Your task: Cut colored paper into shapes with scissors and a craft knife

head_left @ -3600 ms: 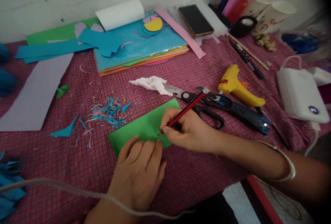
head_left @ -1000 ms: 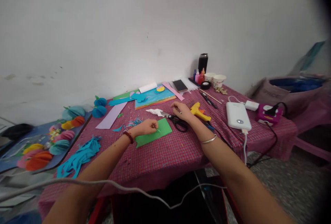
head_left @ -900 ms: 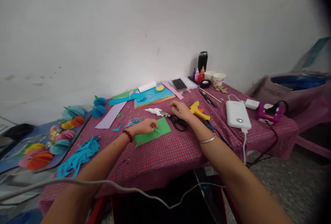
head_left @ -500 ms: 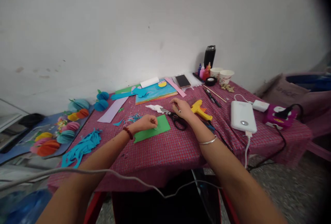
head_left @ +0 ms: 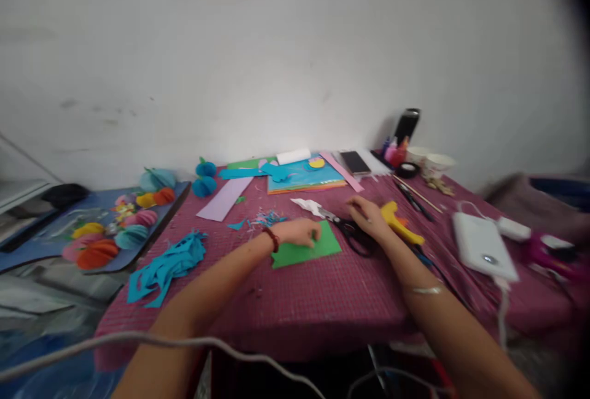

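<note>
Paper cups (head_left: 436, 167) and green paper (head_left: 329, 245)

The cups stand far back, insides hidden. The left hand (head_left: 302, 233) curls over the green paper on the table (head_left: 322, 300); the right hand (head_left: 369, 217) bends by the scissors (head_left: 357, 240); can't tell if either holds anything

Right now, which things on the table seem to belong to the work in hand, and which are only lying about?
Probably part of the work:
green paper, under the left hand
scissors, close to the right hand

Apparently just lying about:
smartphone, far side
black tape roll
paper cup nearest the edge
</note>
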A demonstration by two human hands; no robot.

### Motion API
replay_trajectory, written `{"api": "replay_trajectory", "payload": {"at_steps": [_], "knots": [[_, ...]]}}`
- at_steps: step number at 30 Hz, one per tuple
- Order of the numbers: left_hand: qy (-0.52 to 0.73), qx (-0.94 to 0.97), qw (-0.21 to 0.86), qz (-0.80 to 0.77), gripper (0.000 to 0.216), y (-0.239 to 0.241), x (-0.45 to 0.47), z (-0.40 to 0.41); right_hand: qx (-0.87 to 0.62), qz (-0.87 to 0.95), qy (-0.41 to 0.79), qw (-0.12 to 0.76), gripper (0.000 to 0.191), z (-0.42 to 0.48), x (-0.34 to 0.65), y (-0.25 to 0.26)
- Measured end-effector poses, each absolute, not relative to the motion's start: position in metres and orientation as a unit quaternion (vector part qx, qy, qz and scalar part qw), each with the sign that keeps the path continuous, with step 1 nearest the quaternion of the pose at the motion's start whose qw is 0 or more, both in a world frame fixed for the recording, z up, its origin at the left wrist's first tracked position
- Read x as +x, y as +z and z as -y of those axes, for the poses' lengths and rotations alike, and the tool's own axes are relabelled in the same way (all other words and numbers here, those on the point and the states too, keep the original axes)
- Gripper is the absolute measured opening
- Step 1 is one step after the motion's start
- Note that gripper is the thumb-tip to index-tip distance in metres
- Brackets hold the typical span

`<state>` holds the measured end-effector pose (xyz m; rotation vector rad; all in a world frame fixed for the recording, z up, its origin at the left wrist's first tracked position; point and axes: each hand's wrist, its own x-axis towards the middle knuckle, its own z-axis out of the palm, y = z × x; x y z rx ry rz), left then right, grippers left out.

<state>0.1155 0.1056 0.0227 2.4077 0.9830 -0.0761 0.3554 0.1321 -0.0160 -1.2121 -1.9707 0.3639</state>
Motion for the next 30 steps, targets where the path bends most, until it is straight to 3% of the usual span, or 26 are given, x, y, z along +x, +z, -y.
{"api": "replay_trajectory", "payload": {"at_steps": [12, 16, 21, 26, 30], "knots": [[-0.081, 0.950, 0.211, -0.217, 0.014, 0.027, 0.121, -0.108, -0.604, 0.691, 0.218, 0.331, 0.033, -0.134, 0.360, -0.026], [-0.019, 0.964, 0.189, -0.187, 0.022, 0.021, 0.117, -0.107, -0.639, 0.675, 0.208, 0.303, 0.033, -0.133, 0.360, -0.021], [0.003, 0.945, 0.289, -0.154, 0.020, 0.021, 0.087, -0.110, -0.662, 0.646, 0.220, 0.310, 0.035, -0.132, 0.357, -0.017], [0.113, 0.858, 0.416, -0.279, 0.014, 0.047, -0.015, -0.132, -0.682, 0.640, 0.218, 0.279, 0.035, -0.129, 0.352, -0.013], [0.099, 0.761, 0.450, -0.456, 0.006, 0.046, -0.097, -0.163, -0.682, 0.631, 0.243, 0.279, 0.035, -0.129, 0.353, -0.015]]}}
